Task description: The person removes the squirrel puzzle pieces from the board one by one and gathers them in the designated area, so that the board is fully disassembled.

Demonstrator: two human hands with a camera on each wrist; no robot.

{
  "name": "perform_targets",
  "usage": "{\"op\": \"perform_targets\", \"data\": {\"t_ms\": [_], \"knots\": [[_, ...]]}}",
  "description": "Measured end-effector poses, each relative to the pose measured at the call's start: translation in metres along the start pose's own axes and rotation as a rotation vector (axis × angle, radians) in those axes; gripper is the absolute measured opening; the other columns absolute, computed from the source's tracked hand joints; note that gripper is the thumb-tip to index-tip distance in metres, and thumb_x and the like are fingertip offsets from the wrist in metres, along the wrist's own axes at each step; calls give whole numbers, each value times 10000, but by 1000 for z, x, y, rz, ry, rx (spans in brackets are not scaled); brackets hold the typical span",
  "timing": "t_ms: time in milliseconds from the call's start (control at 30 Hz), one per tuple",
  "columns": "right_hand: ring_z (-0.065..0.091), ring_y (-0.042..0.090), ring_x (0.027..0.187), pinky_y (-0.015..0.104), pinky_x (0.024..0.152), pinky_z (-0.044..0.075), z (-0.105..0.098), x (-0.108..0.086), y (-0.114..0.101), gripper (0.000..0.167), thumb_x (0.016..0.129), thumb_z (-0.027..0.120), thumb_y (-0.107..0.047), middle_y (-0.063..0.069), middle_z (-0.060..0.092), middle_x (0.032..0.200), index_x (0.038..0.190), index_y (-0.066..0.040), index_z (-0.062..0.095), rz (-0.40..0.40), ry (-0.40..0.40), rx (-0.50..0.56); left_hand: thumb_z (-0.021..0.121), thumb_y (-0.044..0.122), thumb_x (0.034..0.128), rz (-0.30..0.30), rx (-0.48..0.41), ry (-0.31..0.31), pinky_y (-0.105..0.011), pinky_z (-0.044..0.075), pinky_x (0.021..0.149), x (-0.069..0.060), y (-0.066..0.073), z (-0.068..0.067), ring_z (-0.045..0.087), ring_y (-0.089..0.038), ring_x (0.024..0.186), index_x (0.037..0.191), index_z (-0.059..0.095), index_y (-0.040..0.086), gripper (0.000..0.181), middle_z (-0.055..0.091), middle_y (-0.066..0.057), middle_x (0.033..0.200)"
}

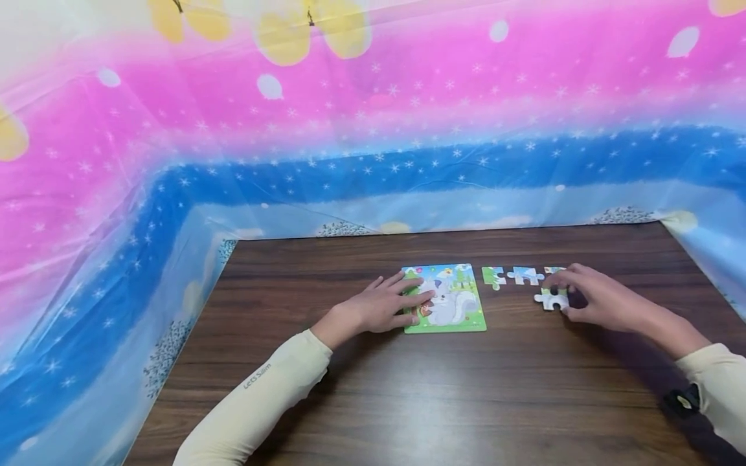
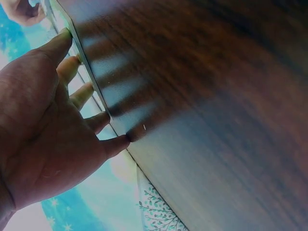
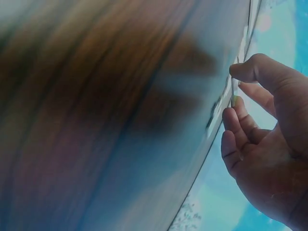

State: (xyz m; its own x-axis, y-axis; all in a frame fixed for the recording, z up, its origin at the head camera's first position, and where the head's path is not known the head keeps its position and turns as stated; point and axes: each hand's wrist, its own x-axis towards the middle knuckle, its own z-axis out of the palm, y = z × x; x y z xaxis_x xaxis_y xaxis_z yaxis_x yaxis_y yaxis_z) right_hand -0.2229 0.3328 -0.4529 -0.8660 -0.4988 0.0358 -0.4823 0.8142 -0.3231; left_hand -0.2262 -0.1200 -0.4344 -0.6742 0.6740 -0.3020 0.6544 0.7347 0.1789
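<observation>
A square jigsaw puzzle (image 1: 460, 314) with a pale, bushy-tailed animal on a green and blue ground lies on the table. My left hand (image 1: 379, 307) rests on its left side with spread fingers; the left wrist view shows that hand (image 2: 53, 120) touching the puzzle's edge. Further right, my right hand (image 1: 609, 301) pinches a loose jigsaw piece (image 1: 550, 300), white with some green, between thumb and fingers. Seen edge-on in the right wrist view, the piece (image 3: 233, 91) is a thin strip. Fingers partly cover it.
Between the puzzle and my right hand lie a green jigsaw piece (image 1: 493, 277) and a blue-white one (image 1: 525, 276). Another piece (image 1: 553, 268) sits partly behind the right fingers. A patterned cloth (image 1: 373, 175) borders the dark wooden table (image 1: 373, 401) at the back and sides.
</observation>
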Motion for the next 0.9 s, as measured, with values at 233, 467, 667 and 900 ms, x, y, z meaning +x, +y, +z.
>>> {"op": "perform_targets", "data": {"t_ms": [233,467,667,900], "knots": [[576,118,983,313,756,518,2,-15,13,476,877,836,-96,-4,615,1101,1316,-204,687,31,-39,-3,446,523,1116,3,2,-3,-634,158,1326,-1,0,1,40,-316,1684,1691,181,433,639,129,36,1804],[596,144,1007,318,756,521,-1,-19,14,495,884,845,-96,21,621,1127,1340,-173,671,32,-67,8,476,504,1112,2,-7,13,-633,184,1321,2,1,2,73,-305,1683,1692,205,426,645,166,38,1797],[556,176,1023,332,764,470,-5,-10,5,564,860,837,-128,34,621,1138,1381,-107,623,19,-47,-9,513,507,1098,-9,-68,42,-637,193,1317,2,-1,2,106,-301,1679,1708,155,371,720,178,25,1793],[551,241,1156,468,882,515,0,11,-19,584,894,798,-188,81,619,1289,1443,-124,608,-21,8,11,561,535,1069,-47,-109,79,-517,210,1343,2,-6,3,96,-267,1681,1726,68,167,900,110,-59,1804]]}}
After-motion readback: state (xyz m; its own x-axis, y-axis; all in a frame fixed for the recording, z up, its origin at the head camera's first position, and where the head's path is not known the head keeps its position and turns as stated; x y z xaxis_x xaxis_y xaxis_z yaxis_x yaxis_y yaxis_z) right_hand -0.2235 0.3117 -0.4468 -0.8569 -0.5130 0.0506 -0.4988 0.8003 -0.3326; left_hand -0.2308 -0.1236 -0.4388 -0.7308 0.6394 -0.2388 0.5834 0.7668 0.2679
